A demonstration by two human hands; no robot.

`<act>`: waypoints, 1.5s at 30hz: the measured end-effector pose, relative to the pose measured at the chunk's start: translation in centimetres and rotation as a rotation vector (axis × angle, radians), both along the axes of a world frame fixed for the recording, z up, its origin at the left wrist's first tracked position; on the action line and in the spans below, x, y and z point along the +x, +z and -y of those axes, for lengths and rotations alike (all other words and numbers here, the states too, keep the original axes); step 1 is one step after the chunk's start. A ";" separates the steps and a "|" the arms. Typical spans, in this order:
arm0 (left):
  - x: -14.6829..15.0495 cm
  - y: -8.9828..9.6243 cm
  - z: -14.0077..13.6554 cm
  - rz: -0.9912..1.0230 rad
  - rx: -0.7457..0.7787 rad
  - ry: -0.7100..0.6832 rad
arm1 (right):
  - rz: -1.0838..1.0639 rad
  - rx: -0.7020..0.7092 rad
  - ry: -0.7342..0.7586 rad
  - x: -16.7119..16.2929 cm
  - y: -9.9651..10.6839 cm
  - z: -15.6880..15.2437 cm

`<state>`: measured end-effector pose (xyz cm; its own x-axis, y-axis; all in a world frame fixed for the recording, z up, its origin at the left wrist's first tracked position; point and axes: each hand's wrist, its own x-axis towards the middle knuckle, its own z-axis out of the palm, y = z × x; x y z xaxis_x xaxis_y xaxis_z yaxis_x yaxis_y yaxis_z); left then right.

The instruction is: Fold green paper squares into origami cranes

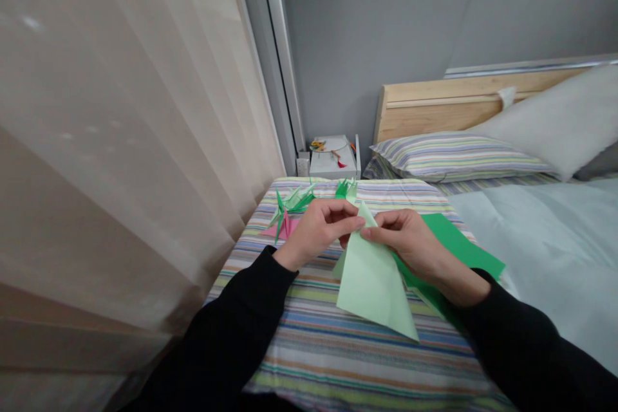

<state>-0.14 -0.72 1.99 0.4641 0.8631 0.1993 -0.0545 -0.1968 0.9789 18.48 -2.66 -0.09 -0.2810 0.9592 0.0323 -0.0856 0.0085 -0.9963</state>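
Observation:
A light green sheet of paper [374,283], folded into a pointed kite-like shape, hangs above the striped bedsheet [333,347]. My left hand [318,232] and my right hand [410,238] both pinch its top tip with the fingertips, the two hands nearly touching. The wide end of the paper points down towards me. Dark sleeves cover both forearms. Under my right hand lie dark green paper sheets [463,248] on the bed.
Folded green paper figures [292,201] and a pink paper piece [284,226] lie beyond my left hand. A white bedside stand [333,158] with small items is by the wall. A curtain [120,141] hangs left; striped pillow [454,156], grey pillow [555,122] and pale cover [545,251] right.

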 end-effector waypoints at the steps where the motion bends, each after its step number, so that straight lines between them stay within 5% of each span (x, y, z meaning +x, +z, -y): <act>1: 0.0 0.0 0.0 0.005 0.000 0.007 | 0.007 -0.012 0.001 -0.1 0.0 0.0; 22: 0.3 -0.9 -0.6 0.129 -0.182 0.132 | 0.055 -0.111 0.083 -0.7 0.2 0.6; 33: 0.3 -1.4 -0.9 0.143 -0.154 0.227 | 0.028 -0.148 0.072 -0.7 -0.6 0.1; 40: 0.1 -2.5 -1.9 0.092 -0.183 0.078 | -0.014 -0.100 0.035 -1.1 -1.2 -0.6; 45: 0.0 -1.8 -1.5 0.123 -0.217 0.127 | -0.013 -0.059 0.034 -1.7 -0.9 -0.4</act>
<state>-0.15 0.77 0.18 0.3336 0.9413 0.0514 -0.1639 0.0042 0.9865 16.80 -2.22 -1.02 -0.3132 0.9495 -0.0203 -0.0979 -0.0535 -0.9938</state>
